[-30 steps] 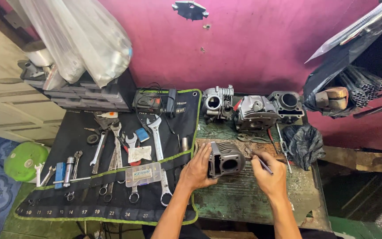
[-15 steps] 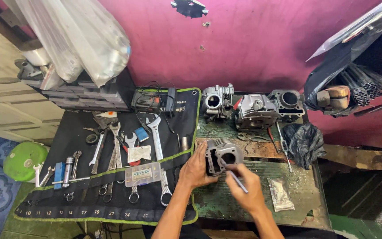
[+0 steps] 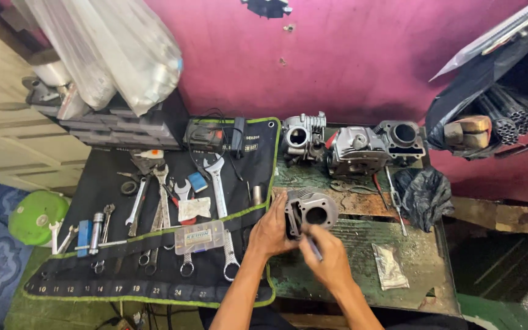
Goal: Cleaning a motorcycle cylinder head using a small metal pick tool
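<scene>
We hold the engine cylinder [image 3: 310, 212] on the workbench [image 3: 362, 256], near the middle of its top, just beside the right edge of the tool roll [image 3: 154, 269]. Our left hand [image 3: 271, 232] wraps its fingers around the left side of the cylinder and keeps it steady. Our right hand [image 3: 330, 260] is closed on a thin tool [image 3: 314, 247], held like a pen, with the tip at the lower front of the cylinder; what kind of tool it is we cannot tell.

We judge that the tip may slip on the hard metal and scratch the smooth round bore, or hit our left fingers, which are very close. The cylinder looks heavy and stands on a rough, dirty surface, so it could also tip if the left hand relaxes.

The cylinder is grey cast metal, blocky, with thin cooling fins and a round hole. The bench top is worn green, with scratches and dust. At its back edge stand a carburettor [image 3: 302, 137] and a cylinder head [image 3: 374, 146], both dull silver metal with many corners. A black crumpled cloth [image 3: 426, 195] lies near the right edge, and a small clear plastic bag [image 3: 391, 266] towards the front right corner. On the black fabric roll lie shiny steel wrenches [image 3: 220, 201].
</scene>
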